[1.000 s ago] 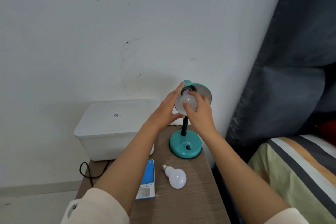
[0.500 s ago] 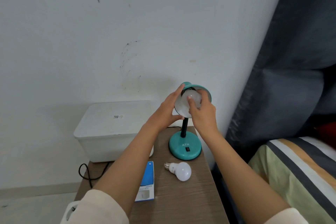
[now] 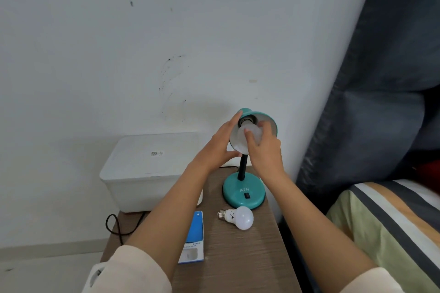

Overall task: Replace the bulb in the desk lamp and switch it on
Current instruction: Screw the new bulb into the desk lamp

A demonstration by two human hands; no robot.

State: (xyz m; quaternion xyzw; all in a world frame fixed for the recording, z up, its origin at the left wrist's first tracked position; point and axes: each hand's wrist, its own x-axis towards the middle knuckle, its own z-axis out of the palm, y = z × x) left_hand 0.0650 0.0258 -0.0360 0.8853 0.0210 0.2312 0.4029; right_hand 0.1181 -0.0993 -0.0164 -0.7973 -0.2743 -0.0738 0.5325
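Note:
A teal desk lamp (image 3: 243,194) with a black stem stands at the back of the wooden bedside table (image 3: 238,257); a black switch sits on its round base. Its shade (image 3: 270,120) is tipped toward me. My left hand (image 3: 217,147) cups the shade's left rim. My right hand (image 3: 265,150) grips a white bulb (image 3: 252,134) just below the dark socket inside the shade. A second white bulb (image 3: 239,217) lies on its side on the table in front of the lamp base.
A blue and white bulb box (image 3: 194,238) lies flat left of the loose bulb. A white lidded bin (image 3: 147,169) stands against the wall on the left, with a black cable (image 3: 114,226) below it. A bed with striped cover (image 3: 390,226) is at right.
My right hand's fingers have shifted around the bulb in the shade. The view has drifted slightly; the loose bulb lies closer to the lamp base in the picture.

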